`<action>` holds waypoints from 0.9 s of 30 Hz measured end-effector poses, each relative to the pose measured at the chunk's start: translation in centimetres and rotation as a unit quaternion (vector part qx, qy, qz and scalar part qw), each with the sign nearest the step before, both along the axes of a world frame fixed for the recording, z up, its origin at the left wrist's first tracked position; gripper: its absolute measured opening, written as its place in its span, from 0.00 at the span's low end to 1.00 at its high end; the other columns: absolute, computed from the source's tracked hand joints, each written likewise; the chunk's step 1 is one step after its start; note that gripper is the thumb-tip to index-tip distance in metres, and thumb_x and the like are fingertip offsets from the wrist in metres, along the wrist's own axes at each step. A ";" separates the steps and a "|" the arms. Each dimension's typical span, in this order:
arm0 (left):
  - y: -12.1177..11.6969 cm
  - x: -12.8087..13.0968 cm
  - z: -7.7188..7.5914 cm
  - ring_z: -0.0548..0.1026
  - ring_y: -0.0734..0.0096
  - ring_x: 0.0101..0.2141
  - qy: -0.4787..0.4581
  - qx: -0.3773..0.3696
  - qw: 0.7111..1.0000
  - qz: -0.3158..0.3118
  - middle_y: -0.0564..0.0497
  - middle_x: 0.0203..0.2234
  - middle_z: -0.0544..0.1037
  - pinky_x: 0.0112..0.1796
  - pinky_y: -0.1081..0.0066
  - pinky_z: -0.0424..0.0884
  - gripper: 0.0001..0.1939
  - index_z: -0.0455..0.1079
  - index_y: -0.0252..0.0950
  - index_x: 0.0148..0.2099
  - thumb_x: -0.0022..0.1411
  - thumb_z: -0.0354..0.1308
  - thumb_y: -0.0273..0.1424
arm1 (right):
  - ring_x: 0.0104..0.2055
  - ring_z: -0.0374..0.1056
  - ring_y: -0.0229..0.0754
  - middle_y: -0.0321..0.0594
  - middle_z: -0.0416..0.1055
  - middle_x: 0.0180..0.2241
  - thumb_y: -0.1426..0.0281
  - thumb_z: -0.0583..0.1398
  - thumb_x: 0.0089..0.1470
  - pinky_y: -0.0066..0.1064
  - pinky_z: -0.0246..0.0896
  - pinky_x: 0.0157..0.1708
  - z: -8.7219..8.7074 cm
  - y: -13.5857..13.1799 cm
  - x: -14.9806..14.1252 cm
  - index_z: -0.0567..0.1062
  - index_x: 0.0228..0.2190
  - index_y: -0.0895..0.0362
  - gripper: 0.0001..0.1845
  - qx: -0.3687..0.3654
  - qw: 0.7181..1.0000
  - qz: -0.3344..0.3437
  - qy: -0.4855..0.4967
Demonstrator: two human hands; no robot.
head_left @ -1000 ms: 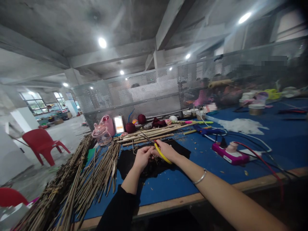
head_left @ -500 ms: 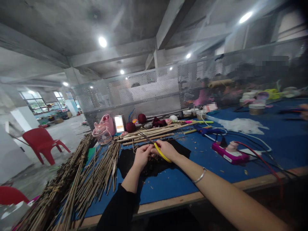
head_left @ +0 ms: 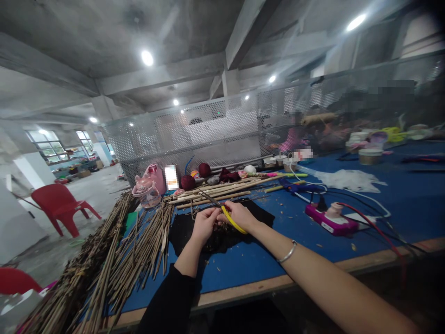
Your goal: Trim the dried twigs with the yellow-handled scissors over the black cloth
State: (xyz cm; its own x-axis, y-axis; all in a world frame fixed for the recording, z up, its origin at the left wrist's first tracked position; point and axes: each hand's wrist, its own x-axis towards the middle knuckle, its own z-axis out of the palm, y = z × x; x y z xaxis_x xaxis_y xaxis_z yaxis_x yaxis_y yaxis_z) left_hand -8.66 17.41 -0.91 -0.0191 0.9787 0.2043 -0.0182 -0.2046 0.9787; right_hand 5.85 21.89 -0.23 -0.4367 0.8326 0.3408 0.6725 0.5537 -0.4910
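Yellow-handled scissors are in my right hand, their dark blades pointing away to the upper left. My left hand is closed in a pinch, with its fingertips against those of the right hand. Whatever sits between the fingertips is too small to make out. Both hands are over a black cloth on the blue table, and dark brown bits lie on the cloth below them.
Thin brown sticks lie in bundles on the left. Behind the cloth are pale rods and dark red yarn balls. A purple power strip, a blue glue gun and cords lie to the right. A mesh screen stands behind.
Both of my hands stay nearly where they were, with the scissors still in the right. Another person's hand at the far right edge has gone out of view.
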 end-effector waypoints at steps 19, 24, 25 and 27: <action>0.6 -0.3 -0.7 0.60 0.82 0.15 -0.014 0.019 1.000 0.008 0.55 0.15 0.67 0.17 0.79 0.55 0.19 0.72 0.30 0.36 0.48 0.58 0.42 | 0.33 0.65 0.41 0.41 0.69 0.33 0.50 0.57 0.44 0.25 0.49 0.26 0.1 -0.1 0.2 0.64 0.36 0.55 0.24 0.012 0.999 0.051 -0.003; 0.3 -0.2 -0.3 0.60 0.83 0.15 -0.016 0.009 1.000 0.009 0.56 0.14 0.67 0.17 0.79 0.55 0.20 0.72 0.30 0.36 0.48 0.58 0.42 | 0.32 0.66 0.42 0.39 0.71 0.30 0.52 0.58 0.44 0.25 0.48 0.26 0.2 -0.3 0.1 0.66 0.35 0.53 0.21 -0.019 1.000 0.019 -0.012; 0.3 -0.1 -0.2 0.60 0.82 0.15 -0.021 0.005 1.000 0.011 0.55 0.15 0.67 0.17 0.79 0.55 0.20 0.72 0.30 0.37 0.48 0.58 0.42 | 0.32 0.66 0.42 0.38 0.71 0.30 0.51 0.58 0.44 0.25 0.47 0.25 0.3 -0.4 0.1 0.67 0.35 0.53 0.21 -0.017 1.000 0.016 -0.011; 0.2 0.0 -0.1 0.62 0.81 0.16 -0.030 -0.004 0.999 0.013 0.54 0.16 0.69 0.17 0.80 0.55 0.21 0.71 0.30 0.40 0.48 0.59 0.42 | 0.31 0.66 0.41 0.38 0.71 0.29 0.51 0.57 0.44 0.25 0.46 0.25 0.2 -0.3 0.1 0.66 0.33 0.54 0.21 -0.010 1.000 0.016 -0.003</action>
State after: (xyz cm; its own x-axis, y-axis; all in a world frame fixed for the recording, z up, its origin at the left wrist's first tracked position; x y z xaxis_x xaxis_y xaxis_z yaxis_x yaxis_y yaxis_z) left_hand -8.70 17.61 -1.02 -0.0566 0.9792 0.1950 -0.0709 -0.1988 0.9775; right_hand 5.98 21.58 0.00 -0.4655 0.8247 0.3211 0.6569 0.5651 -0.4991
